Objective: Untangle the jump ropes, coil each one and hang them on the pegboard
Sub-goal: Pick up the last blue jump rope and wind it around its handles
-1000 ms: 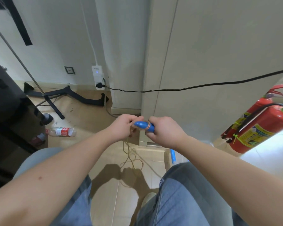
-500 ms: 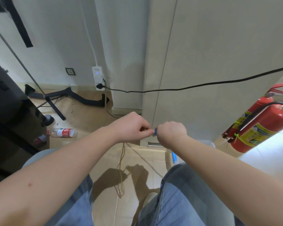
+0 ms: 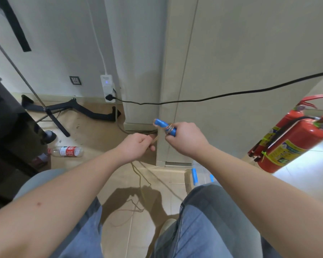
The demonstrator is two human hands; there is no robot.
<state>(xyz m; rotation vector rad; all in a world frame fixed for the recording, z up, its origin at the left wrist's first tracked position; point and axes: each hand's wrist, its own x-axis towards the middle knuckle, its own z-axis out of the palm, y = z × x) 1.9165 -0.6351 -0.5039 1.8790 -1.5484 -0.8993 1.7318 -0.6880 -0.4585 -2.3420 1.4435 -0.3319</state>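
Your right hand (image 3: 187,141) grips the blue jump rope handle (image 3: 161,124), tan cord (image 3: 154,140) wound round it; your left hand (image 3: 135,147) holds that cord, which trails down to the floor (image 3: 117,235) between your knees (image 3: 205,205)

We note a plastic bottle (image 3: 66,151) lying on its side on the floor (image 3: 93,131), left. Two red fire extinguishers (image 3: 295,144) at right. A black cable (image 3: 213,98) runs along the wall into a white power strip (image 3: 108,88) (blue light lit). Black stand legs (image 3: 67,108) beside the baseboard.

Blue handle (image 3: 164,127), tan rope (image 3: 140,180)
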